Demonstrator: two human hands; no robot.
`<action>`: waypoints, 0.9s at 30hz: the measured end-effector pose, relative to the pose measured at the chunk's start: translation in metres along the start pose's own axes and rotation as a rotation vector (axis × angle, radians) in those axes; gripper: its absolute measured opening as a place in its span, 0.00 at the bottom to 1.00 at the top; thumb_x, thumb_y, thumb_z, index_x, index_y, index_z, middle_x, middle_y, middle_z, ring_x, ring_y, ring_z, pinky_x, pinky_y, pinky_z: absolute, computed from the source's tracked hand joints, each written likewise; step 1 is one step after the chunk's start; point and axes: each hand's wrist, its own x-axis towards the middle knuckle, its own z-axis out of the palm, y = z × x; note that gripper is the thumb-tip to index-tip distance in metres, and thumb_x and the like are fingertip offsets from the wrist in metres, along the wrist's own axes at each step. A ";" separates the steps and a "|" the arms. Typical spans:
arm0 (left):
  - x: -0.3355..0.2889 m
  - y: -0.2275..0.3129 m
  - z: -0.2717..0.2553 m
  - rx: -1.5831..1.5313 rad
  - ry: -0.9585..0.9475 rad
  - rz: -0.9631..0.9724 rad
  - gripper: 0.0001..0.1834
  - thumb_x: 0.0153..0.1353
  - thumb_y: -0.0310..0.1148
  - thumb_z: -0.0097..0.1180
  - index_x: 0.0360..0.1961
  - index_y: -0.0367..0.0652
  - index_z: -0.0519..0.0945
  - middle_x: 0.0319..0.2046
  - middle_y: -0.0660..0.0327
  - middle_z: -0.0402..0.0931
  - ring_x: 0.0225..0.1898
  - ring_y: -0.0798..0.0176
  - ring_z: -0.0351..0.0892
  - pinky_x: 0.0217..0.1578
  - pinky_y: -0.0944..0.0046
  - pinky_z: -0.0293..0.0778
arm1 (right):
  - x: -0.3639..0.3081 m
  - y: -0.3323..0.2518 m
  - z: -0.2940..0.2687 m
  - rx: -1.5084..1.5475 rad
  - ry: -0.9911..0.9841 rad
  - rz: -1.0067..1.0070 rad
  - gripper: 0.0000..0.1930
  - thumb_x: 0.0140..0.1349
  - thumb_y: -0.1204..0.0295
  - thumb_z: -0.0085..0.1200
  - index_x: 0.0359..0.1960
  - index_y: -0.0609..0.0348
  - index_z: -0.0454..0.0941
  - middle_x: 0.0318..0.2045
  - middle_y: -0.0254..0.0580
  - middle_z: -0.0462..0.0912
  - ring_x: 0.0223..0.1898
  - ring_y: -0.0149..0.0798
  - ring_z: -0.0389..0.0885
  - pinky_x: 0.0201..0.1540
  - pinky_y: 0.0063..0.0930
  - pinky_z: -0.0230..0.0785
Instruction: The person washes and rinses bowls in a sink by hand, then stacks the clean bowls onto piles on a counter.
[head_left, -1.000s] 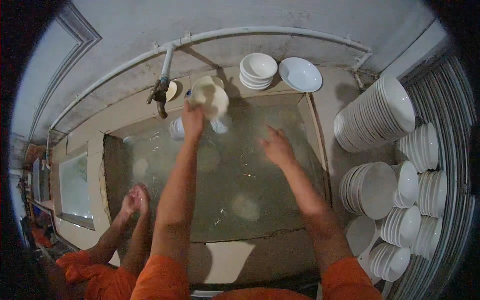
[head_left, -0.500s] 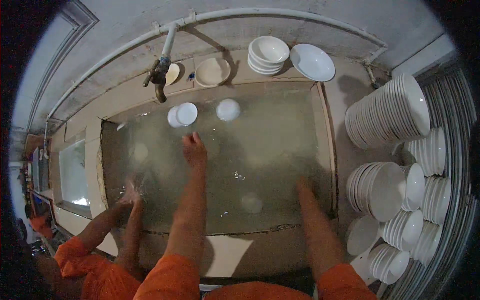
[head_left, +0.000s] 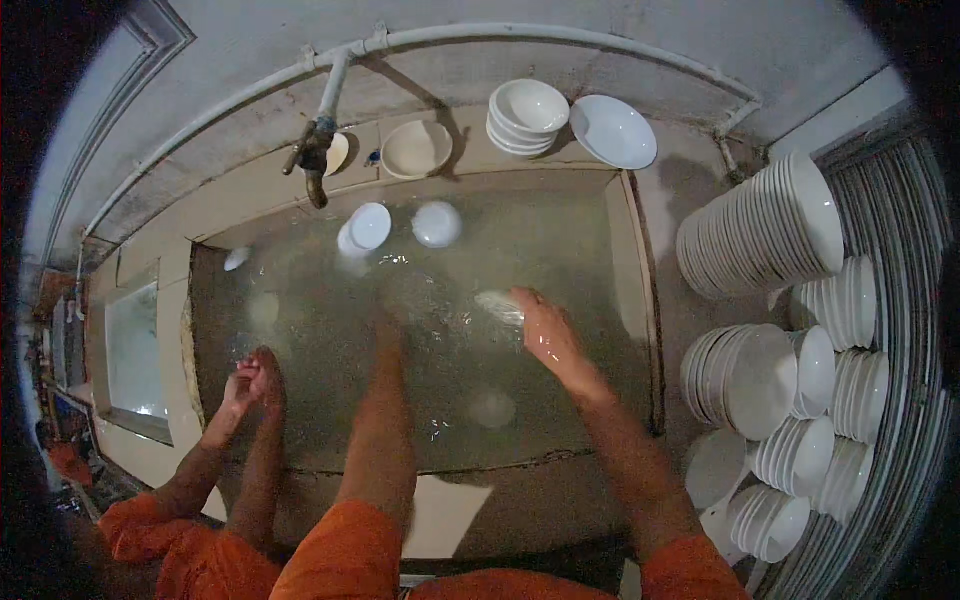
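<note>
My right hand point(head_left: 548, 330) is at the water's surface right of centre, its fingers closed on the edge of a white dish point(head_left: 498, 306) that lies partly in the water; its exact shape is unclear. My left hand point(head_left: 388, 315) is sunk in the cloudy water of the basin, so its fingers are hidden. Beyond it float a white bowl point(head_left: 437, 224) and two overlapping small white dishes point(head_left: 370, 227). A pale round shape point(head_left: 492, 408) shows under the water nearer to me.
Bowls point(head_left: 527, 118), an oval plate point(head_left: 613, 132) and a shallow beige bowl point(head_left: 416, 150) stand on the back ledge below a tap point(head_left: 315, 160). Stacked plates point(head_left: 760, 225) line the right side. At the left, a co-worker's hands point(head_left: 255, 378) meet above the water.
My right hand has come up from underwater, moving left with the white dish. My left hand has gone down into the water. The co-worker's hands have risen out of the splash.
</note>
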 end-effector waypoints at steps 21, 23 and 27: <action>-0.169 0.134 -0.071 -0.930 0.311 0.271 0.20 0.61 0.47 0.57 0.31 0.38 0.78 0.19 0.63 0.74 0.21 0.68 0.72 0.24 0.67 0.69 | 0.007 -0.038 0.019 0.105 0.316 0.056 0.21 0.70 0.57 0.38 0.37 0.67 0.71 0.30 0.59 0.76 0.34 0.57 0.76 0.34 0.45 0.68; -0.171 0.140 -0.074 -0.721 0.537 0.346 0.20 0.59 0.46 0.60 0.31 0.35 0.78 0.22 0.57 0.78 0.24 0.62 0.77 0.28 0.63 0.73 | 0.005 -0.026 0.025 0.472 0.169 0.310 0.18 0.67 0.59 0.42 0.46 0.62 0.71 0.41 0.64 0.74 0.43 0.59 0.75 0.43 0.47 0.69; -0.183 0.153 -0.082 -0.891 0.420 0.311 0.17 0.56 0.42 0.63 0.32 0.36 0.79 0.25 0.52 0.80 0.26 0.58 0.80 0.31 0.61 0.74 | -0.013 -0.014 0.046 0.600 0.246 0.218 0.22 0.69 0.54 0.38 0.50 0.61 0.69 0.44 0.64 0.74 0.48 0.57 0.75 0.48 0.46 0.67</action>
